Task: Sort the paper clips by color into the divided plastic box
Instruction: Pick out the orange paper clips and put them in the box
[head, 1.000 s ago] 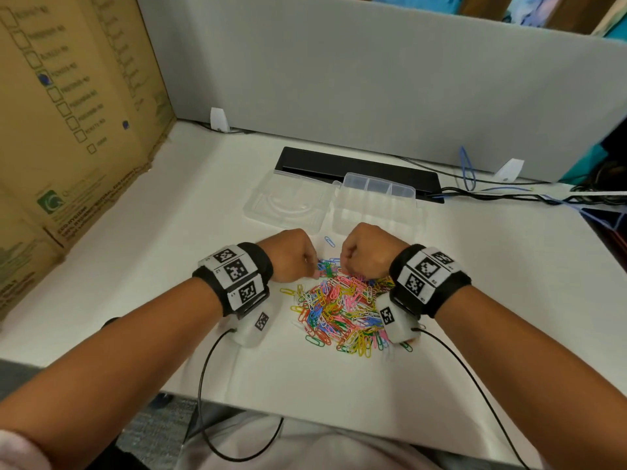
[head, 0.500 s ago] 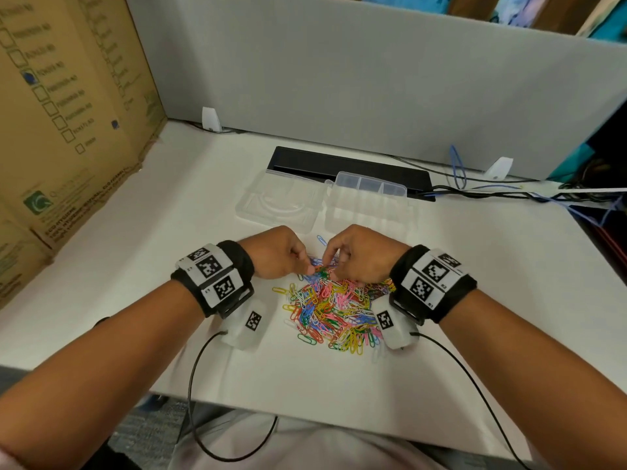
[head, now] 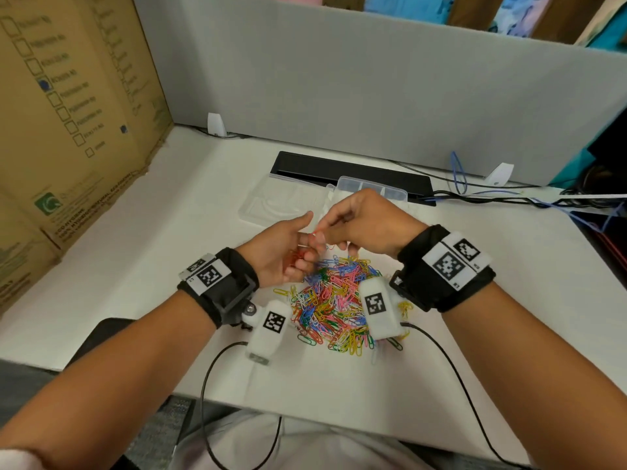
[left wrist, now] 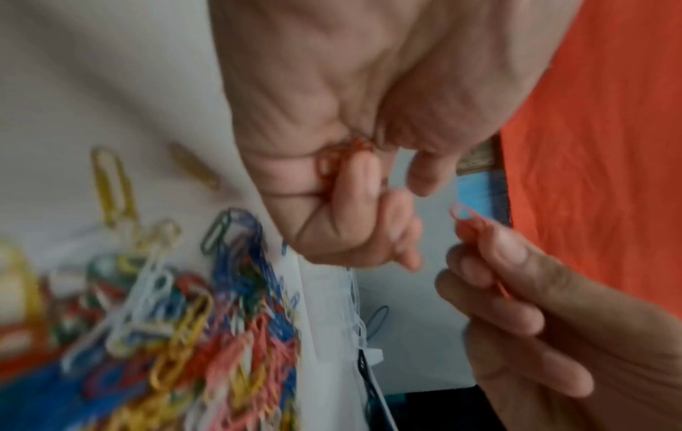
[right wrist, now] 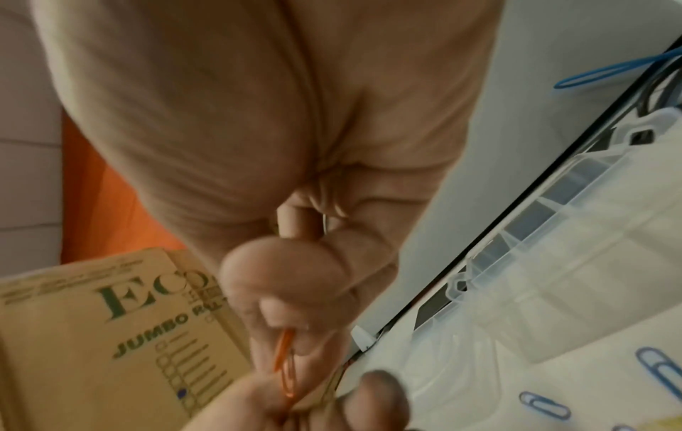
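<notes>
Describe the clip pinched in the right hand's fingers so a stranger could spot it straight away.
Start at the heap of mixed coloured paper clips on the white table. Just above its far edge the two hands meet. The right hand pinches one orange-red paper clip at its fingertips, lifted clear of the heap, while the left hand holds a few clips of like colour in its curled fingers.

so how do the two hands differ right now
The left hand is turned palm up, fingers curled round a small bunch of red clips; the right hand is knuckles up and pinches a single red clip at its fingertips. The left sits lower, nearer the pile; the right is higher, in front of the box. Both are raised off the table and hold red clips.
</notes>
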